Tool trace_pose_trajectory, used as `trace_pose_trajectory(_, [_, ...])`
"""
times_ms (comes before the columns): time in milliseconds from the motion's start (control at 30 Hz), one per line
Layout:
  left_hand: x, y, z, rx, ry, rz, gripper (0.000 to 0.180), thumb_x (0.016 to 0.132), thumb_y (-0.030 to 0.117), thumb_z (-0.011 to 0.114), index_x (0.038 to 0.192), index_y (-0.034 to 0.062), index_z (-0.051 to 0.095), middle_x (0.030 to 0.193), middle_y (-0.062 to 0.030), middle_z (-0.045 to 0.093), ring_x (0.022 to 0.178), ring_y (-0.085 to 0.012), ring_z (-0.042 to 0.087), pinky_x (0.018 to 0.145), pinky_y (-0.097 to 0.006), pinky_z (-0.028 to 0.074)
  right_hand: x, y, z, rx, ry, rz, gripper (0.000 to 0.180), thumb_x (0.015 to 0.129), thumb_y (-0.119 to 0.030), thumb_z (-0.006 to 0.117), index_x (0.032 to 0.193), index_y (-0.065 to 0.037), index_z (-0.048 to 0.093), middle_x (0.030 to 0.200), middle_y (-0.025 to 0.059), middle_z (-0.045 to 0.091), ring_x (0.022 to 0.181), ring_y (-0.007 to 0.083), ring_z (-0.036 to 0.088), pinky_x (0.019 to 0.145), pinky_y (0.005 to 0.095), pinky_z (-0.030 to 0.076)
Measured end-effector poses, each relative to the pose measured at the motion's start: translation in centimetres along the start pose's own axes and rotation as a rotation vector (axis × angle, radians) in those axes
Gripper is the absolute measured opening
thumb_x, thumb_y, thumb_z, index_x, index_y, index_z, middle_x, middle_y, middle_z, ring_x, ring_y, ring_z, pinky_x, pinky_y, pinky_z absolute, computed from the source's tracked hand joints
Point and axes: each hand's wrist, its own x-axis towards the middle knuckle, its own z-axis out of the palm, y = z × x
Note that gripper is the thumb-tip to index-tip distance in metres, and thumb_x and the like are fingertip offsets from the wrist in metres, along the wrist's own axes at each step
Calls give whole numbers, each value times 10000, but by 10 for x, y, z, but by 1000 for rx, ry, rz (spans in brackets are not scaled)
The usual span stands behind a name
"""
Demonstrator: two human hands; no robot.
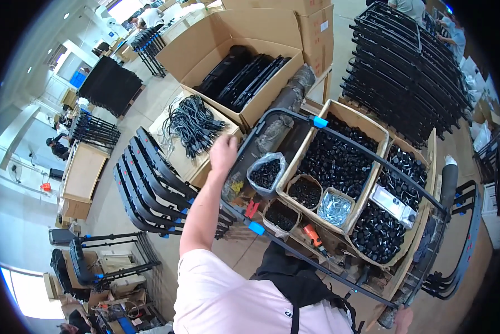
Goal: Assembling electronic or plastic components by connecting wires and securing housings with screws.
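A black tubular frame (367, 150) with blue sleeves lies across the workbench in front of me. My left hand (223, 153) is closed, just left of the frame's side and at the near edge of a pile of black cables (192, 123). Whatever its fingers hold is hidden. At the lower right, my right hand (403, 321) is closed on the near right corner of the frame; its fingers show only dimly. Under the frame sit a large carton (284, 186) of small black parts and a plastic-lined tub (284, 168) of black pieces.
An orange-handled power tool (312, 236) lies near the bench's front edge. An open cardboard box (177, 47) of black panels stands behind the cables. Curved black frames (141, 183) stand at left, and a tall stack of frames (406, 72) rises at far right. People work in the distance.
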Motion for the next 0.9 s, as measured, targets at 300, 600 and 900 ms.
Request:
trace_pose_trajectory(300, [170, -102, -19, 160, 51, -370, 382, 966, 390, 636, 1134, 68, 755, 1185, -220, 722, 1138, -415, 689, 979, -505, 547, 17, -2, 19, -234, -16, 103, 439, 1066, -358, 500, 1042, 25, 713, 1030, 222, 753, 952, 416, 741, 816, 516, 600])
trace_pose_trajectory(600, [234, -130, -16, 420, -169, -476, 520, 938, 430, 683, 1211, -9, 725, 1316, -219, 694, 1208, -366, 695, 997, -465, 571, -8, -56, -5, 323, -58, 463, 417, 980, -349, 606, 993, 57, 700, 1005, 308, 736, 989, 452, 737, 859, 508, 597])
trace_pose_trajectory(900, [237, -109, -17, 227, -297, -479, 746, 894, 660, 677, 1255, 8, 724, 1427, -205, 644, 1314, -357, 629, 1075, -473, 526, -33, -62, -58, 456, 33, 486, 483, 889, -353, 701, 1070, 95, 688, 1101, 329, 713, 1090, 496, 680, 924, 535, 533])
